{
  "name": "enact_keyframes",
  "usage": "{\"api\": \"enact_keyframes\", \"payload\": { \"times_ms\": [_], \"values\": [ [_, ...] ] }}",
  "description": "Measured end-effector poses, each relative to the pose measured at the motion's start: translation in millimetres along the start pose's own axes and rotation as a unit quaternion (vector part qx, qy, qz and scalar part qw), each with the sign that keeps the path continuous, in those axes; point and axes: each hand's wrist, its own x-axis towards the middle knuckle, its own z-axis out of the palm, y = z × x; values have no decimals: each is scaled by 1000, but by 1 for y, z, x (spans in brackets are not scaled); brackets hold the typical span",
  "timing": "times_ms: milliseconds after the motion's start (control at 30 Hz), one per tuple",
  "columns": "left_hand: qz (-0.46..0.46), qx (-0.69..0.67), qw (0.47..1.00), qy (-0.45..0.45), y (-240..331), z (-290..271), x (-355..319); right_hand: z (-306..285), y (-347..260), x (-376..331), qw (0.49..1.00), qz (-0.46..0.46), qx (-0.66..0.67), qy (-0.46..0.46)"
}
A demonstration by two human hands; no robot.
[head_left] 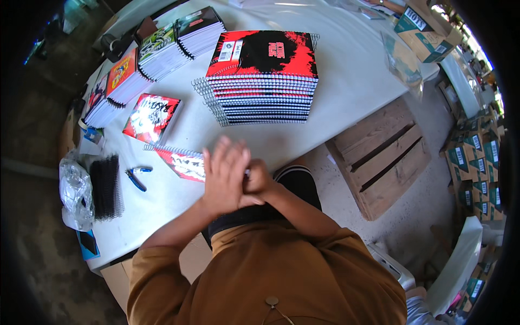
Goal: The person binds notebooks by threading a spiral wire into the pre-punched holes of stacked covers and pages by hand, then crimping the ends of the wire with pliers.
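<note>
A spiral notebook (186,164) with a red and white cover lies at the table's near edge, partly hidden by my hands. Over its right end, my left hand (225,172) is open, its fingers stretched out and pointing away from me. Right beside it, my right hand (258,177) is closed in a fist, touching the left palm. A small pale bit shows at the fist's edge; what it holds I cannot make out. Just beyond the notebook sits a smaller stack of red, white and black notebooks (151,118). Pliers with blue and black handles (139,177) lie to the left.
A tall stack of spiral notebooks (262,81) stands ahead on the white table (346,81). More notebook stacks (157,51) line the far left. Black binding coils (106,187) lie beside a clear plastic bag (76,190). A wooden pallet (382,149) and cardboard boxes (476,168) are right.
</note>
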Motion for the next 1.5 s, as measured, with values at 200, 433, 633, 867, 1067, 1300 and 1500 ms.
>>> {"api": "enact_keyframes", "payload": {
  "times_ms": [200, 433, 633, 867, 1067, 1300, 1500],
  "values": [
    [-17, -4, 999, -38, 1, -41, 35, -7, -2, 0, 998, 12, -61, 28],
    [-34, -81, 990, -108, 0, -83, 58, -9, -25, 7, 995, 78, 5, -64],
    [-68, 108, 992, 21, 7, -126, 76, -34, -75, 30, 999, -17, 12, 48],
    [-276, -573, 725, 265, 26, -69, 109, -92, -77, 95, 920, -148, 82, 354],
    [45, -43, 978, 199, -60, -25, 179, -120, -17, 94, 894, 72, -272, 350],
    [-155, -110, 945, 268, -90, 3, 159, -127, -17, 94, 915, -36, -65, 396],
    [-351, -222, 848, 330, -91, 20, 144, -123, -10, 101, 878, -4, -208, 432]
  ]
}}
